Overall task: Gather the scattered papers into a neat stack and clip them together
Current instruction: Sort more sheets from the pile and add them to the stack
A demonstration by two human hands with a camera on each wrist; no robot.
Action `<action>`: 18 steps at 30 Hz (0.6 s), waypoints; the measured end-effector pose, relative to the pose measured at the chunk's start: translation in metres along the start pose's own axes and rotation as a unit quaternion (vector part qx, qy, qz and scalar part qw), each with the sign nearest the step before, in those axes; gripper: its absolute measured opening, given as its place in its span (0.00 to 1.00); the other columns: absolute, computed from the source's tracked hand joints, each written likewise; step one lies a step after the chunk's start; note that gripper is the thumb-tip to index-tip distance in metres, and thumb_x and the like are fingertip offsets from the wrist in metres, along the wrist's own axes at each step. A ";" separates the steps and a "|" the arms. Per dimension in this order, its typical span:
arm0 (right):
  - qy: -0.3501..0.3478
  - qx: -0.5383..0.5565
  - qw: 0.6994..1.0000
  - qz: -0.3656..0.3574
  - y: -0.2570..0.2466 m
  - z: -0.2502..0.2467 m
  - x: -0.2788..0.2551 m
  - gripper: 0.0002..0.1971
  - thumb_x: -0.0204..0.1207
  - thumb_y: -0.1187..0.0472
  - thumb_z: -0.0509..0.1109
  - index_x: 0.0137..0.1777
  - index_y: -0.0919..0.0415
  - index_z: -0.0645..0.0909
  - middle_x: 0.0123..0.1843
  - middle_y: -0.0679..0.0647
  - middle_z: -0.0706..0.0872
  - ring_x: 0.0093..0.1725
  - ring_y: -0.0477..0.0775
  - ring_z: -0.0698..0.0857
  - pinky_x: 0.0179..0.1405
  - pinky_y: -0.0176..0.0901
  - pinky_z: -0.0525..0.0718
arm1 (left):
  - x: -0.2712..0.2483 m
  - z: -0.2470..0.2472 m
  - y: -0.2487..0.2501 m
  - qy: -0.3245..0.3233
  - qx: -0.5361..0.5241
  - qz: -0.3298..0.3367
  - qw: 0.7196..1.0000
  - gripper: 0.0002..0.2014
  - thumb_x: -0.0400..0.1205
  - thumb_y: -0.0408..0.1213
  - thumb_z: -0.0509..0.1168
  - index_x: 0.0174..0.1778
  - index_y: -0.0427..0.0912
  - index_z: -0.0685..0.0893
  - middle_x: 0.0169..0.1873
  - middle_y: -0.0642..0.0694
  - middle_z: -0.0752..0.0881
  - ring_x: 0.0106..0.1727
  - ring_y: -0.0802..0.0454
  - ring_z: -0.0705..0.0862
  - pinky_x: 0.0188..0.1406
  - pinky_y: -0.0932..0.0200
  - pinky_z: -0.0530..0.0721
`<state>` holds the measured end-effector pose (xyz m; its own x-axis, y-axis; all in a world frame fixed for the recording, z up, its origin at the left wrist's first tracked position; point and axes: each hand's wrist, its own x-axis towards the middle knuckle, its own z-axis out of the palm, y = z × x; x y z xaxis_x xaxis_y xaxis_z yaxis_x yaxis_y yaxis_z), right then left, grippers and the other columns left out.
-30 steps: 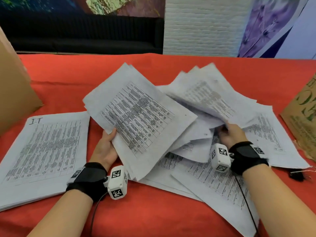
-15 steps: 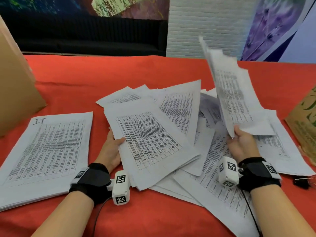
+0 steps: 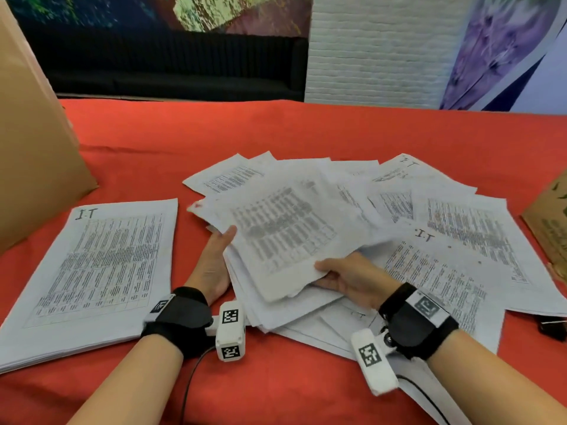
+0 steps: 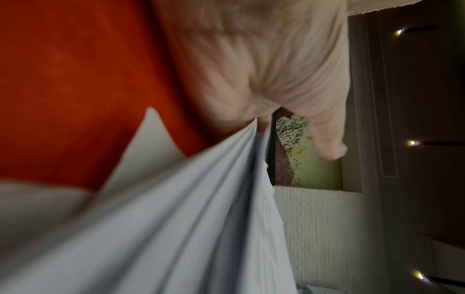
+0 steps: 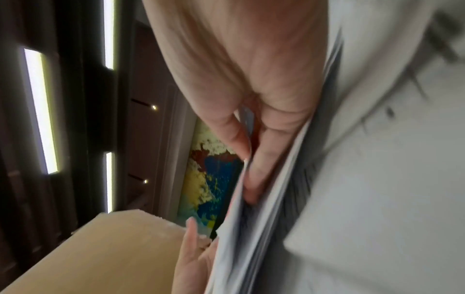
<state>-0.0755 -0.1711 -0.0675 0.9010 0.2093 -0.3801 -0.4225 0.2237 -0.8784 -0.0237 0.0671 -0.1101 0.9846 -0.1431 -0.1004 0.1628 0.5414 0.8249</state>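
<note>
2 hands: left hand (image 3: 214, 265) grips the left edge of a ragged bundle (image 3: 285, 240) over the tabletop (image 3: 276, 130); right hand (image 3: 349, 279) pinches its near edge. Loose sheets (image 3: 460, 240) fan out to the right, uncountable; 1 squared stack (image 3: 92, 271) lies left. Risk, as judged: unaligned, overhanging sheets may slide out or crease if lifted. A dark object (image 3: 552, 328) at the right edge, possibly 1 clip.

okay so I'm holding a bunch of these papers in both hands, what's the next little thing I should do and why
Probably square up the bundle before taking more. The left hand and right hand grip it at opposite edges, but its sheets are fanned and skewed, as the left wrist view also shows. Loose sheets remain spread over the red tablecloth, so tidying now should make adding them easier.
</note>
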 end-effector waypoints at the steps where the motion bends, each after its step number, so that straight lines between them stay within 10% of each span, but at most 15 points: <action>1: -0.031 -0.026 0.999 0.030 0.002 0.004 -0.003 0.11 0.80 0.74 0.64 0.60 0.68 0.81 0.55 0.62 0.91 0.52 0.57 0.91 0.51 0.44 0.90 | 0.001 -0.003 -0.002 0.009 0.008 0.014 1.000 0.22 0.83 0.34 0.61 0.76 0.42 0.72 0.69 0.40 0.81 0.66 0.46 0.84 0.57 0.51 0.86; 4: -0.069 -0.073 0.993 0.065 -0.006 -0.001 -0.006 0.12 0.81 0.64 0.67 0.62 0.66 0.82 0.58 0.63 0.90 0.55 0.62 0.90 0.54 0.43 0.89 | 0.004 -0.008 -0.006 0.031 0.026 0.025 0.999 0.25 0.81 0.17 0.54 0.74 0.36 0.72 0.62 0.39 0.85 0.55 0.49 0.90 0.44 0.56 0.90; 8: 0.100 0.089 0.991 -0.013 -0.030 -0.044 0.012 0.17 0.80 0.55 0.69 0.64 0.64 0.80 0.60 0.65 0.87 0.53 0.62 0.90 0.49 0.55 0.91 | 0.003 -0.008 -0.003 0.023 0.051 0.019 0.998 0.29 0.80 0.14 0.50 0.76 0.38 0.70 0.66 0.40 0.83 0.63 0.46 0.86 0.57 0.49 0.88; 13: 0.264 0.103 0.958 -0.044 -0.049 -0.078 0.020 0.13 0.80 0.71 0.65 0.63 0.73 0.74 0.56 0.70 0.83 0.39 0.62 0.89 0.30 0.47 0.89 | 0.004 -0.008 -0.002 0.032 0.062 0.005 0.998 0.25 0.82 0.18 0.52 0.75 0.39 0.72 0.68 0.38 0.82 0.65 0.41 0.83 0.62 0.43 0.84; 18: 0.461 -0.071 0.874 -0.134 -0.070 -0.089 0.014 0.07 0.82 0.66 0.62 0.55 0.69 0.76 0.53 0.70 0.85 0.61 0.71 0.81 0.50 0.49 0.72 | 0.004 -0.009 -0.001 0.073 0.099 -0.020 0.992 0.18 0.85 0.23 0.54 0.70 0.41 0.74 0.65 0.37 0.83 0.57 0.43 0.87 0.48 0.47 0.89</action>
<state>-0.0249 -0.2683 -0.0371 0.6896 -0.7043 -0.1686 -0.2258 0.0121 -0.9741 -0.0192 0.0730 -0.1166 0.9785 -0.0317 -0.2037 0.2012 0.3615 0.9104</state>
